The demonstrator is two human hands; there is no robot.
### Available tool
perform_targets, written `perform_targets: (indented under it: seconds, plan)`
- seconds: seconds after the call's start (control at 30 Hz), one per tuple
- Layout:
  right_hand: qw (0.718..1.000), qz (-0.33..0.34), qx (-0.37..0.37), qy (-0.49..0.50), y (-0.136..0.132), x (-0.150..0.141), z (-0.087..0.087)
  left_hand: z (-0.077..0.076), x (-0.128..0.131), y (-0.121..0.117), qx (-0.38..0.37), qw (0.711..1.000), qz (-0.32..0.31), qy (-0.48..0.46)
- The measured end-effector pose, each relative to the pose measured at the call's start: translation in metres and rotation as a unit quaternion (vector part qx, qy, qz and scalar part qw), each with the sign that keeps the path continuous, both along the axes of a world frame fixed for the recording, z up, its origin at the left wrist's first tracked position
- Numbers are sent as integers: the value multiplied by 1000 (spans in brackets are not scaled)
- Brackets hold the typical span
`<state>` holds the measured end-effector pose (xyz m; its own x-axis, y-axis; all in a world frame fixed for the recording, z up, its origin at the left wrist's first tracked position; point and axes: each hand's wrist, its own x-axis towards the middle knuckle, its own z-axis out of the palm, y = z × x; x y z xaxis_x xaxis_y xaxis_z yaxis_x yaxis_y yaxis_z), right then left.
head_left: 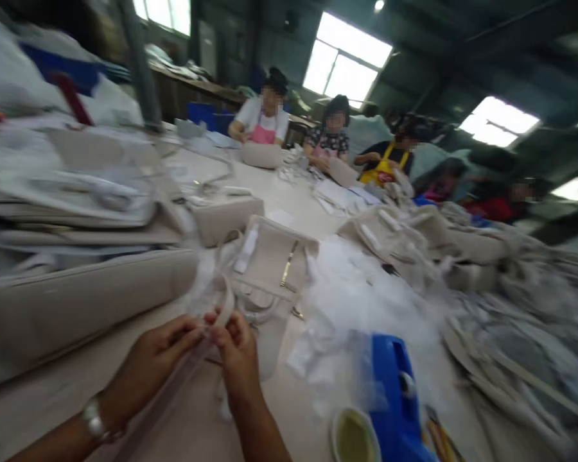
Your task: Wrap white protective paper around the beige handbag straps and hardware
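Note:
My left hand (161, 343) has thumb and fingers pinched on a thin, translucent plastic strip (173, 378), which trails down toward my body. Close beside it, my right hand (236, 350) is closed on a pale beige strap (228, 300) that curves up from the fingers. The two hands' fingertips nearly meet, and blur hides exactly how strip and strap join there. Just beyond them lies a beige handbag (274, 250) with a gold zip and a handle. A larger beige bag (91, 301) rests on its side to the left of my hands.
A blue tape dispenser (395, 391) stands at the front right beside a round tub (354, 436) and some tools (440, 436). White wrapping (361, 289) covers the table's middle. Beige bags (428, 237) are heaped at right, more bags (77, 205) at left. Several people sit across the table.

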<state>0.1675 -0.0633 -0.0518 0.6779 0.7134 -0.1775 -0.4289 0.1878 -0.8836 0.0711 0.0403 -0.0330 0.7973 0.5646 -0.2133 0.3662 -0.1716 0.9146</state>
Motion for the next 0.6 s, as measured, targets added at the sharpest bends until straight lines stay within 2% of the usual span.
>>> perform_targets:
  seconds: [0.07, 0.13, 0.2, 0.27, 0.33, 0.4, 0.5, 0.53, 0.6]
  plan:
    - [999, 0, -35, -40, 4, 8, -7, 13, 5, 7, -11, 999, -8, -39]
    - [996, -2, -69, -58, 7, 18, -16, 13, 21, 20, 37, 998, -7, -41]
    - [993, -20, -105, -54, 8, 31, -23, 4, 39, 38, 144, 989, 42, -10]
    - [990, -63, -123, -27, 5, 46, -25, -11, 57, 56, 258, 962, 77, 44]
    - [987, -119, -103, 22, -3, 62, -22, -29, 74, 67, 311, 944, 54, 98]
    - [978, -191, -63, 64, -16, 77, -17, -44, 91, 71, 314, 940, 25, 132]
    - [956, -279, -18, 86, -36, 88, -10, -58, 112, 69, 307, 938, 33, 155]
    - [954, -285, -21, 88, -40, 87, -9, -59, 116, 69, 305, 939, 39, 158]
    - [962, -249, -48, 101, -44, 81, -9, -57, 119, 67, 291, 943, 43, 154]
